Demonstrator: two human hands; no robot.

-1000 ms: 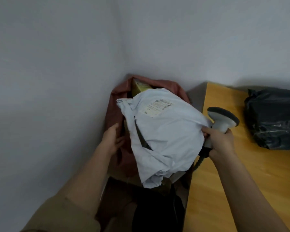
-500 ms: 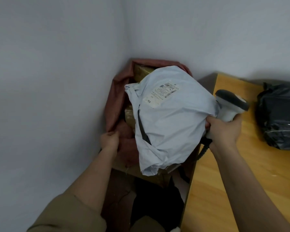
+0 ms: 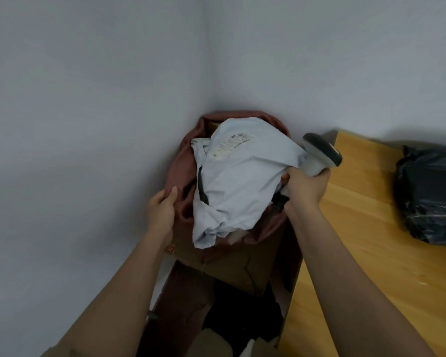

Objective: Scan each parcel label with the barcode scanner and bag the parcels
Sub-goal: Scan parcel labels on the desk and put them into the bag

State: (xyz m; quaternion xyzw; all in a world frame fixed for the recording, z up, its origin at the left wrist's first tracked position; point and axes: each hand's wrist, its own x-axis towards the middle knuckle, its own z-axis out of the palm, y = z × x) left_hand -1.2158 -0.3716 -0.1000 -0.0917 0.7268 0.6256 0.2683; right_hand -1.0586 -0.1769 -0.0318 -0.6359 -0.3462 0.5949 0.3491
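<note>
A pale blue-grey soft parcel (image 3: 242,181) with a white label (image 3: 231,145) on top lies across the mouth of a reddish-brown bag (image 3: 180,173) in the room corner. My right hand (image 3: 304,186) grips both the grey barcode scanner (image 3: 319,155) and the parcel's right edge. My left hand (image 3: 162,210) pinches the bag's left rim and holds it open. A cardboard box edge (image 3: 213,126) shows inside the bag behind the parcel.
A wooden table (image 3: 371,253) runs along the right, with a black plastic-wrapped parcel (image 3: 430,194) on its far side. A brown cardboard box (image 3: 229,264) sits below the bag. Dark items lie on the floor beneath. White walls close in on the left and behind.
The parcel has sunk lower into the bag's mouth with my right hand. My left hand has shifted up on the bag's left rim.
</note>
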